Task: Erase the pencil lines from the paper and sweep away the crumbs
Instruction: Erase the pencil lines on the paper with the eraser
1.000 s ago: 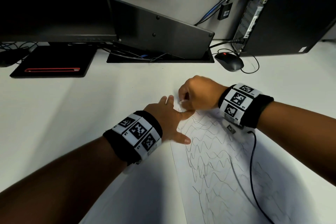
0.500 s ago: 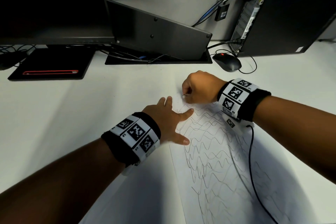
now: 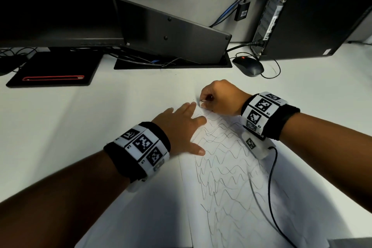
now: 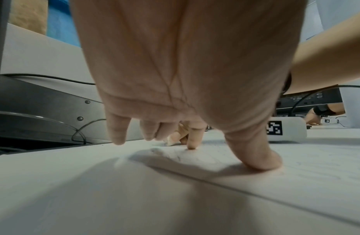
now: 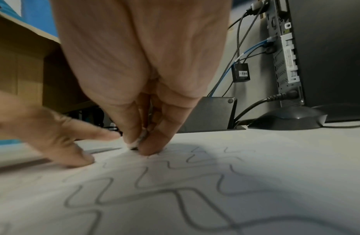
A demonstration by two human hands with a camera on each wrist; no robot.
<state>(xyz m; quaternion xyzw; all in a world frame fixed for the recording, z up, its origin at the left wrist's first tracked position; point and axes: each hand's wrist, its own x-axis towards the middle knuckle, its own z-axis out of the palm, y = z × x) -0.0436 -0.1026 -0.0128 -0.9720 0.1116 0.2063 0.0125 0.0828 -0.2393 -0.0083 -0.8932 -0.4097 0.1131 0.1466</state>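
Note:
A white sheet of paper covered in wavy pencil lines lies on the white desk. My right hand is at the sheet's far left corner and pinches a small white eraser between thumb and fingers, its dirty tip down on the paper. My left hand lies flat with spread fingers on the paper's left edge, just beside the right hand; its thumb and a fingertip press the sheet. The eraser shows past the left fingers.
A black mouse with its cable sits behind the right hand, next to a dark computer tower. Monitor stand and a slanted dark panel line the back. A black wrist cable trails over the paper.
The right hand with the eraser has slid away from me toward the sheet's far corner, then slightly left. The left hand has stayed pressed on the paper's edge.

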